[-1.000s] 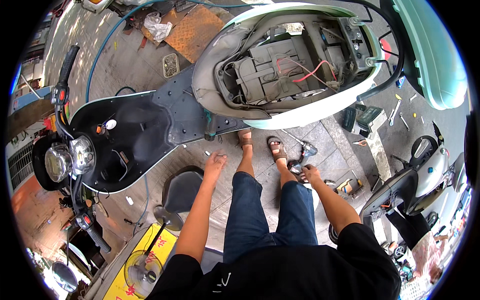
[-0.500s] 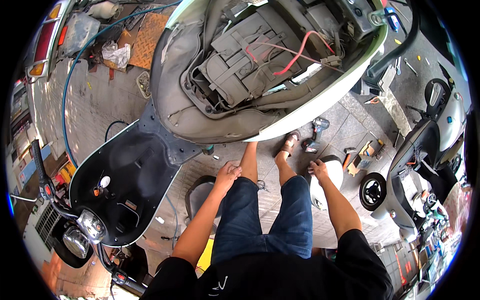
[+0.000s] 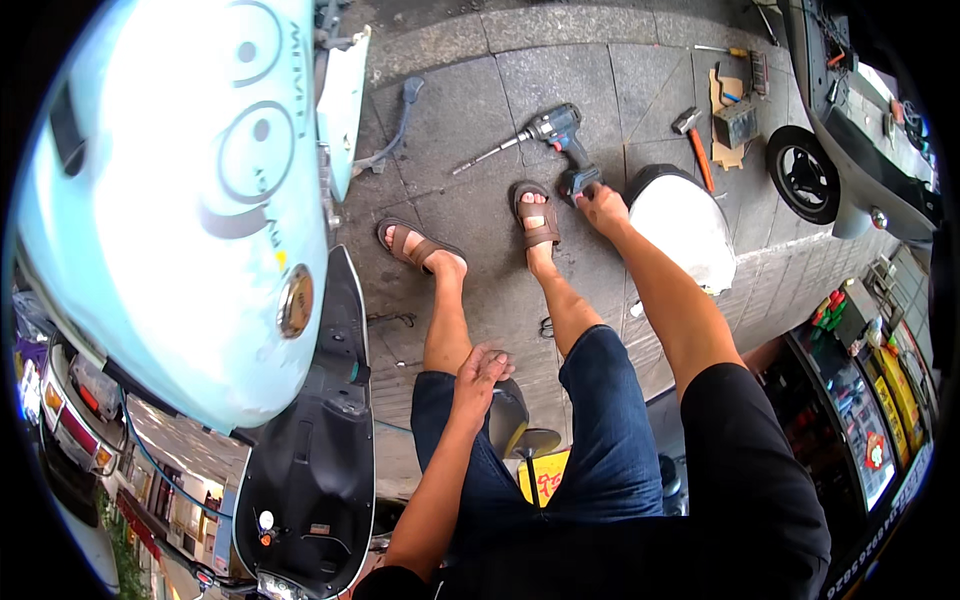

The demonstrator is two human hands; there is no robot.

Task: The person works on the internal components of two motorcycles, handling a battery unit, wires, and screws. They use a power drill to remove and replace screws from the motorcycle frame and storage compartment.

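1. Scooter shifts in view, 12 to 10 o'clock.
2. Left hand: 6 o'clock, loosely curled; contents, cannot tell.
3. Right hand: 2 o'clock, fingers bent at drill, 1 o'clock; grip, cannot tell.
4. Orange-handled hammer: 2 o'clock.

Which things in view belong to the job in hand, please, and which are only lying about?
Probably in the job:
- cordless power tool with a long bit, nearest the right hand; contact is unclear
- perhaps the light-blue scooter beside the person

Apparently just lying about, untouched:
- orange-handled hammer
- cardboard
- box-shaped object on the cardboard
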